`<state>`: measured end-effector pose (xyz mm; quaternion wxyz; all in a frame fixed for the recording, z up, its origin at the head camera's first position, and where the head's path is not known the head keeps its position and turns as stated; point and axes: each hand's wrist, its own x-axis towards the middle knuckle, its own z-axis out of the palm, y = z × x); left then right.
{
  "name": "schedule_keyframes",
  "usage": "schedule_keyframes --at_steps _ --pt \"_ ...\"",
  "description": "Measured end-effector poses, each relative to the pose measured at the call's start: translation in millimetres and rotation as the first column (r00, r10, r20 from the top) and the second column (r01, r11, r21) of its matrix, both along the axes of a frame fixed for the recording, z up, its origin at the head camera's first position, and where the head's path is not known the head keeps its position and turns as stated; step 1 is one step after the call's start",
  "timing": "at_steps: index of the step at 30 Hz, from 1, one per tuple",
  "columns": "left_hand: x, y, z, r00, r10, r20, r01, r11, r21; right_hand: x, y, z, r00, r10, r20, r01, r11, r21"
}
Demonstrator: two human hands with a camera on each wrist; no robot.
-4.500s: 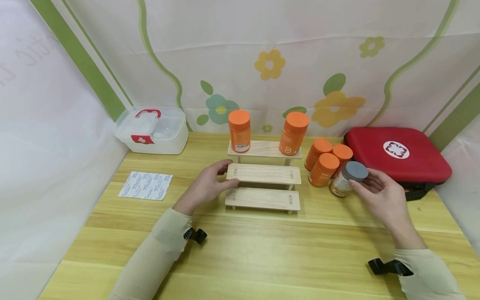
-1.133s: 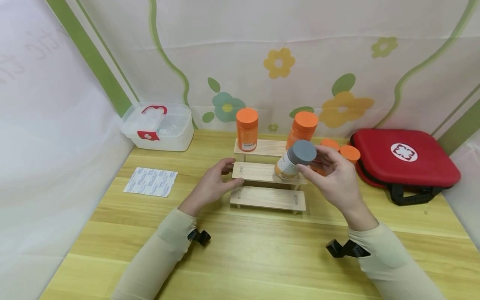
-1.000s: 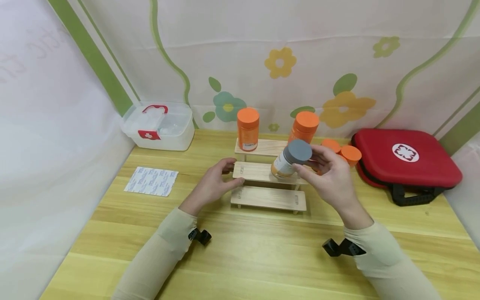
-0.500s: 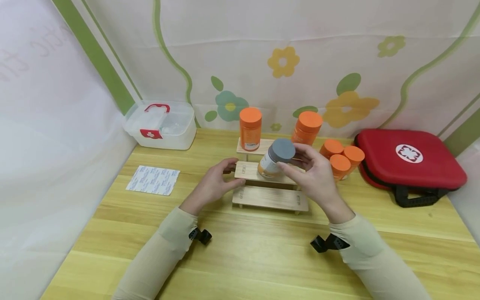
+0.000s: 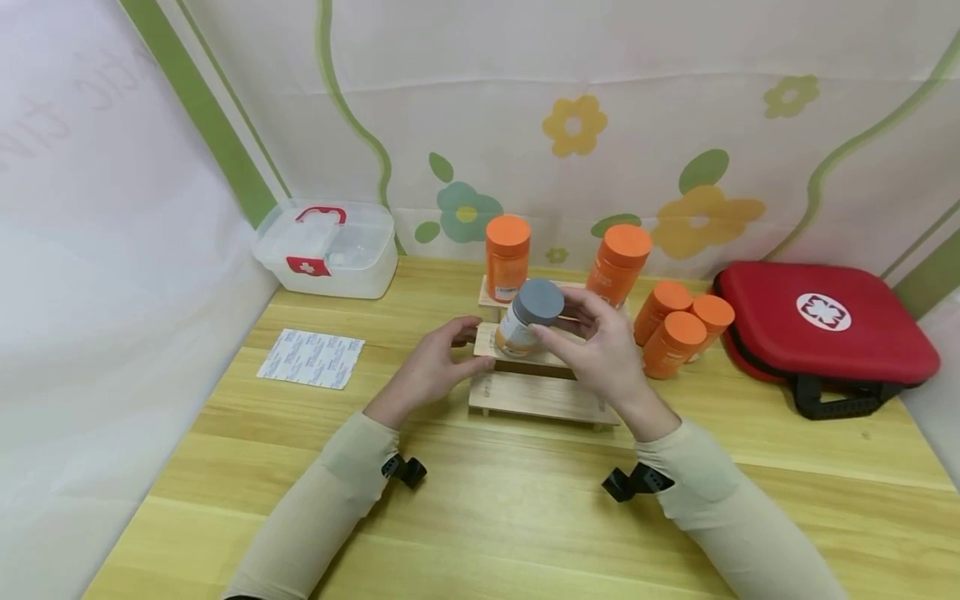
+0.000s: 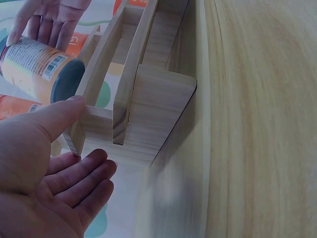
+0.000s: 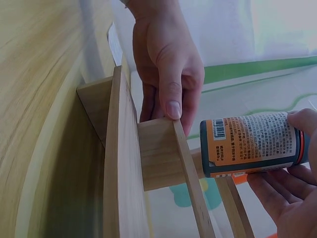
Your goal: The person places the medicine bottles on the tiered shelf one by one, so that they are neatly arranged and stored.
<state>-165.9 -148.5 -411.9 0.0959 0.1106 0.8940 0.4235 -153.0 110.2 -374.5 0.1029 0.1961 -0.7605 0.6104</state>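
Observation:
A three-tier wooden display stand (image 5: 543, 393) stands mid-table. My left hand (image 5: 430, 364) grips the left end of its middle tier, thumb on the edge (image 6: 75, 134) and fingers beyond it. My right hand (image 5: 600, 354) holds a jar with a grey lid (image 5: 531, 315) and a white-and-orange label by its upper part, thumb in front and fingers behind. The jar is slightly tilted, its base close over the left part of the middle tier. On the top tier stand two orange jars, one at the left (image 5: 507, 260) and one at the right (image 5: 618, 265).
Right of the stand, three orange jars (image 5: 672, 343) cluster together. Beyond them lies a red first-aid case (image 5: 832, 321) with a black handle. A clear first-aid box (image 5: 352, 271) sits at the back left, and a flat printed white packet (image 5: 311, 358) lies in front of it.
My right hand has carried the grey-lidded jar left, from beside the orange jars to over the middle tier's left part. My left hand keeps its place on the stand.

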Motion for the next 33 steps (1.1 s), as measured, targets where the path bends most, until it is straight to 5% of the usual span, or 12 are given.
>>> schedule_keyframes --at_steps 21,33 --pt "0.8 0 -1.2 1.0 -0.009 -0.028 0.01 1.0 0.012 -4.1 -31 6.2 0.998 -0.019 0.055 0.016 0.998 0.058" --pt "1.4 0 -0.5 0.999 -0.014 -0.036 0.014 1.0 0.011 -4.6 -43 9.9 0.998 -0.06 -0.03 0.064 0.988 0.143"
